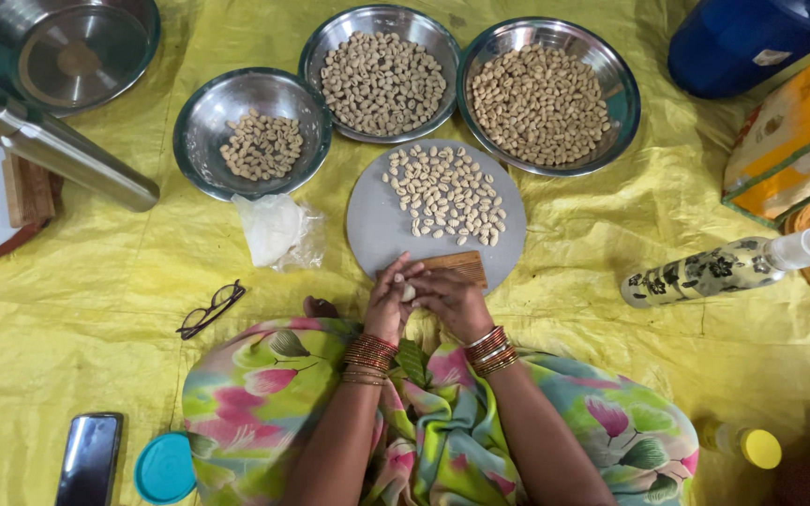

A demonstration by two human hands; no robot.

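Left hand point(389, 298) and right hand point(450, 298): brought together at the near edge of the grey round board point(377, 230), fingers curled in, pinching a small pale dough piece point(409, 292) between them; it sits at the fingertips, just over the ridged wooden block point(457, 265). Which hand bears most of the grip is hard to tell from here.

On the board: a spread of shaped pale pieces point(447, 195).

Beyond it: three steel bowls point(541, 94) holding more of the same.

Left of the board: a crumpled plastic bag point(276, 230), then spectacles point(210, 309).

All on a yellow sheet point(96, 328).
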